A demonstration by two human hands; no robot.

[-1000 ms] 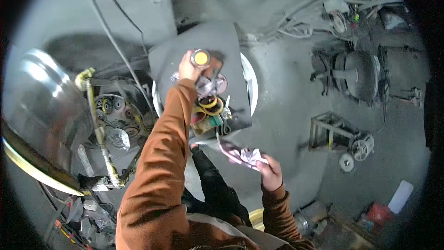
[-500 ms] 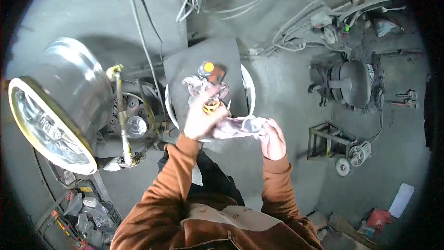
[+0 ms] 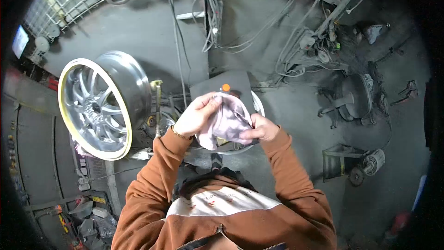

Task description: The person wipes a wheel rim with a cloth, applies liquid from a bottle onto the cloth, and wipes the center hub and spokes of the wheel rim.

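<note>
A pinkish-white rag (image 3: 225,122) is stretched between my two hands, above a dark square board (image 3: 203,89). My left hand (image 3: 193,115) is closed on the rag's left upper edge, thumb on top. On the other side, my right hand (image 3: 262,128) pinches its right edge between thumb and fingers. Just past the rag, an orange cap (image 3: 226,87) shows on the board. The rag hides most of what lies beneath it.
At left, a large polished alloy wheel (image 3: 132,88) with a yellow-edged rim is mounted beside a yellowish post (image 3: 158,106). Cables (image 3: 213,30) hang from the wall ahead. To the right are an overturned chair (image 3: 358,97) and a motor (image 3: 373,162) by a metal frame (image 3: 330,164).
My left hand has come off the things on the board and now grips the rag. The rag is raised and spread between both hands. The view has shifted, showing more wall.
</note>
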